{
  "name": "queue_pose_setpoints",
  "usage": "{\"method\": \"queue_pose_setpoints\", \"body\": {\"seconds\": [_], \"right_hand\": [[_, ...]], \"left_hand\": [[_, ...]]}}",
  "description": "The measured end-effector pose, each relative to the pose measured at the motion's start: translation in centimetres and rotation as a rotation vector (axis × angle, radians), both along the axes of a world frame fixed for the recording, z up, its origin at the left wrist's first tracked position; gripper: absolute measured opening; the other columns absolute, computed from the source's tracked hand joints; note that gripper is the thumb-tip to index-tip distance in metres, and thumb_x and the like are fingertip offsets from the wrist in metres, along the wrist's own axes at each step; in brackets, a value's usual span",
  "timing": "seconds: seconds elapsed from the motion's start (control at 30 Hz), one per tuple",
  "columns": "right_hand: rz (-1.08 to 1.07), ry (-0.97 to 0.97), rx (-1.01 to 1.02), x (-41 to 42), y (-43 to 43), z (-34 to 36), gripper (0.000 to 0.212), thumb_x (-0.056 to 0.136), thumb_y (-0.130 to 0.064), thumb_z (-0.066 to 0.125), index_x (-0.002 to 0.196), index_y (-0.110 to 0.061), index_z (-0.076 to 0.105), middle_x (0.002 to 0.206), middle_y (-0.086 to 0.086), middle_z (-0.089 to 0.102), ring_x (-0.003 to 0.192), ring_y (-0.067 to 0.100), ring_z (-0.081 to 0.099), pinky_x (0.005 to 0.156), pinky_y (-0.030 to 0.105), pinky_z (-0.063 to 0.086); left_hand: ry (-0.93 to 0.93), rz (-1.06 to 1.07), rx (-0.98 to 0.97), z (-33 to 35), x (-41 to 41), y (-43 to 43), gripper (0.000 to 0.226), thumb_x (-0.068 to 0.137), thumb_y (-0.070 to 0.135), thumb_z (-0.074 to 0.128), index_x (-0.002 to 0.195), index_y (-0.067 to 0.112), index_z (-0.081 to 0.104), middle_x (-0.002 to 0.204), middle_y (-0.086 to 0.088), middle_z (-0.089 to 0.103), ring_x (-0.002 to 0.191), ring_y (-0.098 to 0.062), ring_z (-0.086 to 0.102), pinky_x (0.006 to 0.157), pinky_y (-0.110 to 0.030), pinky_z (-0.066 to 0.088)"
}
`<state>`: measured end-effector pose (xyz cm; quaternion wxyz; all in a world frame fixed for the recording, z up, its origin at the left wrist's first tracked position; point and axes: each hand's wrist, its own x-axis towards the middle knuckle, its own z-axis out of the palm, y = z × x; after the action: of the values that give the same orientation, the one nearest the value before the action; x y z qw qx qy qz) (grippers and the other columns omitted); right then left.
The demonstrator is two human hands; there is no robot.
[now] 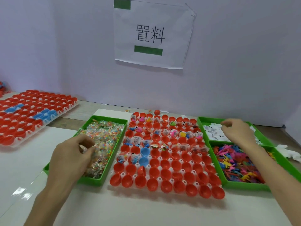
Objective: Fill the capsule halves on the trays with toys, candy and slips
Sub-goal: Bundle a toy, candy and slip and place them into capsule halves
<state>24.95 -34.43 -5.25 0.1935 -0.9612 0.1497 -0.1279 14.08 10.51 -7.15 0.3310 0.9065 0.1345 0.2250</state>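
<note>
A white tray (pixel 170 168) in the middle holds rows of red capsule halves (pixel 165 186) and two blue ones (pixel 145 151). Several halves in the far rows hold toys, candy and slips; the near rows are empty. My left hand (pixel 73 154) reaches into the green bin of candy packets (pixel 104 136) on the left, its curled fingers and thumb pinching packets. Over the green bin of white paper slips (pixel 211 131) at the right, my right hand (pixel 237 131) has its fingertips gathered on the pile. In front of that bin sits a green bin of coloured plastic toys (pixel 236 163).
A second tray of red and blue capsule halves (pixel 32 115) lies at the far left. A loose red capsule half (pixel 156 112) and stray bits lie by the wall. A paper sign (pixel 151 35) hangs on the wall. Crumpled white paper (pixel 286 151) lies at the right edge.
</note>
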Motion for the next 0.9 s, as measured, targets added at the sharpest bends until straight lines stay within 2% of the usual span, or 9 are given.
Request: {"method": "queue_pose_setpoints", "body": {"seconds": [0.07, 0.2, 0.3, 0.37, 0.47, 0.53, 0.67, 0.77, 0.9], "right_hand": [[-0.012, 0.181, -0.075, -0.1, -1.5, -1.2, 0.028, 0.093, -0.019, 0.062, 0.119, -0.016, 0.071, 0.127, 0.007, 0.068, 0.116, 0.031, 0.06, 0.099, 0.045, 0.048], [0.003, 0.1, 0.032, 0.1, -1.6, -2.2, 0.013, 0.086, -0.013, 0.072, 0.079, -0.025, 0.073, 0.11, 0.007, 0.074, 0.094, 0.023, 0.064, 0.086, 0.04, 0.054], [-0.04, 0.108, 0.061, 0.5, -1.6, -2.0, 0.016, 0.082, -0.017, 0.079, 0.097, -0.019, 0.074, 0.119, 0.009, 0.07, 0.099, 0.025, 0.064, 0.089, 0.038, 0.052], [-0.047, 0.155, 0.024, 0.8, -1.8, -2.0, 0.036, 0.082, -0.02, 0.08, 0.115, -0.011, 0.071, 0.127, 0.01, 0.066, 0.109, 0.027, 0.063, 0.092, 0.037, 0.049], [-0.027, 0.128, 0.023, 0.8, -1.6, -1.8, 0.023, 0.083, -0.018, 0.079, 0.104, -0.01, 0.075, 0.114, 0.008, 0.072, 0.092, 0.021, 0.062, 0.084, 0.034, 0.05], [-0.028, 0.074, 0.025, 0.5, -1.5, -2.0, 0.006, 0.083, -0.02, 0.079, 0.087, -0.016, 0.075, 0.099, 0.005, 0.072, 0.081, 0.017, 0.058, 0.078, 0.033, 0.051], [-0.031, -0.02, 0.011, -0.2, -1.6, -2.7, 0.014, 0.089, -0.027, 0.073, 0.077, -0.021, 0.072, 0.08, -0.004, 0.07, 0.073, 0.012, 0.062, 0.073, 0.034, 0.055], [-0.041, -0.104, 0.029, -0.5, -2.0, -2.8, 0.014, 0.09, -0.028, 0.072, 0.077, -0.024, 0.071, 0.083, -0.005, 0.071, 0.074, 0.013, 0.062, 0.07, 0.03, 0.05], [-0.035, -0.194, 0.173, -0.5, -2.9, -2.0, 0.018, 0.083, -0.026, 0.08, 0.07, -0.024, 0.068, 0.078, -0.004, 0.07, 0.076, 0.015, 0.064, 0.069, 0.029, 0.048]], "left_hand": [[-0.021, 0.005, -0.025, -0.2, 0.2, 0.4, 0.026, 0.078, 0.01, 0.083, 0.075, 0.03, 0.067, 0.068, 0.015, 0.065, 0.061, -0.008, 0.058, 0.054, -0.023, 0.038], [-0.117, 0.044, -0.12, -0.7, 0.5, 1.3, 0.026, 0.083, 0.009, 0.078, 0.097, 0.03, 0.072, 0.078, 0.005, 0.069, 0.068, -0.015, 0.061, 0.061, -0.035, 0.05], [-0.217, -0.003, -0.197, -0.3, 0.3, 1.1, 0.031, 0.088, 0.012, 0.073, 0.111, 0.033, 0.071, 0.092, -0.002, 0.07, 0.083, -0.023, 0.066, 0.076, -0.047, 0.058], [-0.295, -0.08, -0.247, 0.8, -0.7, -0.5, 0.028, 0.09, 0.018, 0.07, 0.111, 0.037, 0.07, 0.097, 0.003, 0.069, 0.087, -0.019, 0.069, 0.08, -0.04, 0.058], [-0.4, -0.282, -0.366, 2.8, -3.0, -5.3, 0.024, 0.083, 0.035, 0.064, 0.105, 0.04, 0.073, 0.1, 0.007, 0.068, 0.083, -0.009, 0.072, 0.077, -0.021, 0.057], [-0.375, -0.431, -0.437, 3.3, -3.5, -8.5, 0.021, 0.083, 0.029, 0.066, 0.1, 0.037, 0.075, 0.098, 0.007, 0.07, 0.081, -0.006, 0.073, 0.074, -0.013, 0.056], [-0.195, -0.574, -0.515, 2.4, -2.4, -12.1, 0.036, 0.088, 0.001, 0.07, 0.097, 0.035, 0.077, 0.082, 0.004, 0.069, 0.075, -0.01, 0.07, 0.069, -0.017, 0.055], [-0.095, -0.611, -0.565, 2.2, -1.7, -13.3, 0.035, 0.088, 0.01, 0.071, 0.096, 0.043, 0.078, 0.084, 0.015, 0.071, 0.081, -0.005, 0.066, 0.07, -0.016, 0.053], [-0.03, -0.683, -0.656, 1.8, -1.6, -14.2, 0.031, 0.088, 0.019, 0.071, 0.094, 0.049, 0.077, 0.068, 0.004, 0.064, 0.064, -0.006, 0.059, 0.067, -0.017, 0.053]]}}
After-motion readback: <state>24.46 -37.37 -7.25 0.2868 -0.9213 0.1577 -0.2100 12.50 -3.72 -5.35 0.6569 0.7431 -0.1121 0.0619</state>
